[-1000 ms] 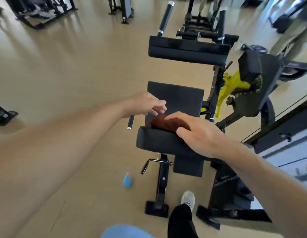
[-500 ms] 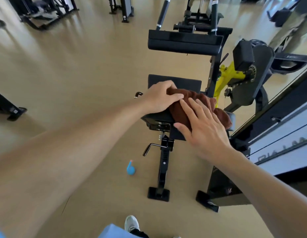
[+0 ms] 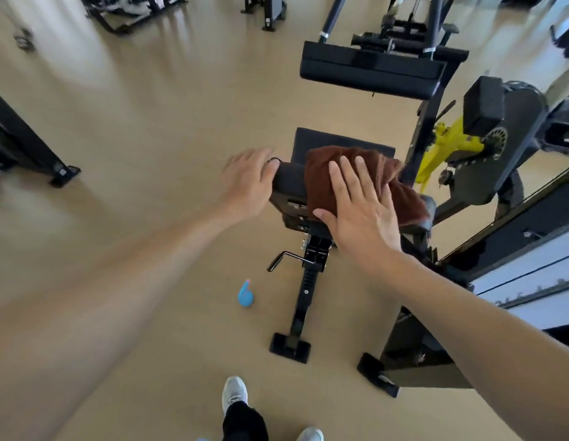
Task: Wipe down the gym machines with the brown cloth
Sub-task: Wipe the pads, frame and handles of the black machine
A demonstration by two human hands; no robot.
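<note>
Centre frame, head view: brown cloth (image 3: 356, 183) draped over the near end of the machine's black pad (image 3: 289, 178), mid-wipe.

Right hand (image 3: 356, 211) lies flat on the cloth, fingers (image 3: 340, 176) straight and a bit spread, pressing rather than gripping anything. Left hand (image 3: 248, 183) is just left of the pad's end, fingers relaxed and holding nothing, though it's blurry so I can't say if it touches the pad. Cloth hangs off the pad's right side toward the yellow bracket (image 3: 448, 148). If it were me I'd keep the palm flat, push in long overlapping strokes up to the seat (image 3: 308, 141) at the pad's far edge, and steady the pad with the free hand. Blue spray bottle (image 3: 245, 296) sits on the floor (image 3: 149, 138) lower centre.
</note>
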